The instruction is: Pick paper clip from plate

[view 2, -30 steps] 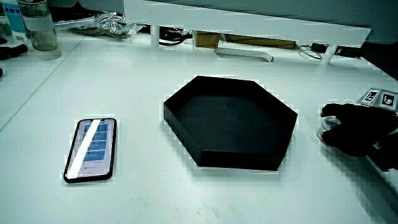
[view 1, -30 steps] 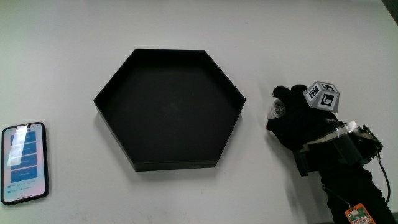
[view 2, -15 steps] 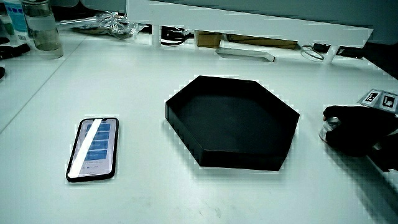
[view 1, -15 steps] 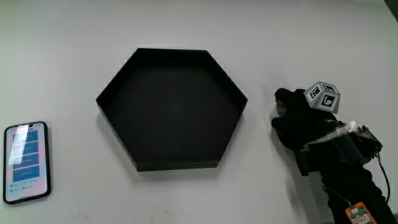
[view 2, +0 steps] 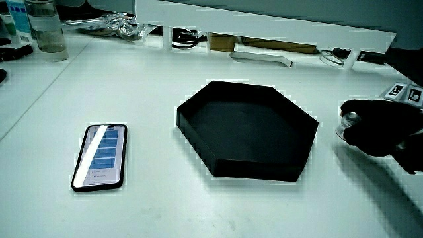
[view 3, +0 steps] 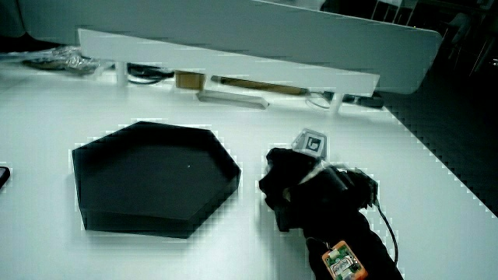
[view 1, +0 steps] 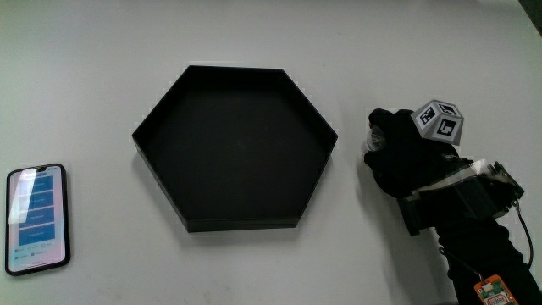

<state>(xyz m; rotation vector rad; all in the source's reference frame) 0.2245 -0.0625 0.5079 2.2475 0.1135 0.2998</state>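
Observation:
A black hexagonal plate (view 1: 233,152) lies on the white table, and nothing shows inside it. It appears in both side views (view 2: 244,125) (view 3: 148,171). The gloved hand (view 1: 402,152) rests beside the plate, apart from its rim, with the patterned cube (view 1: 439,121) on its back. Its fingers are curled around a small pale, shiny thing, seemingly the paper clip (view 1: 373,135), which peeks out at the fingertips. A side view shows the same glint (view 2: 346,120) under the hand (view 2: 377,129). The forearm runs back toward the person.
A phone (view 1: 36,219) with a lit screen lies near the table's edge, apart from the plate. A low white partition (view 2: 264,26) stands farthest from the person, with a bottle (view 2: 43,26) and cables near it.
The hand has shifted a little farther from the person and slightly nearer the plate, keeping its fingers curled. Plate and phone have not moved.

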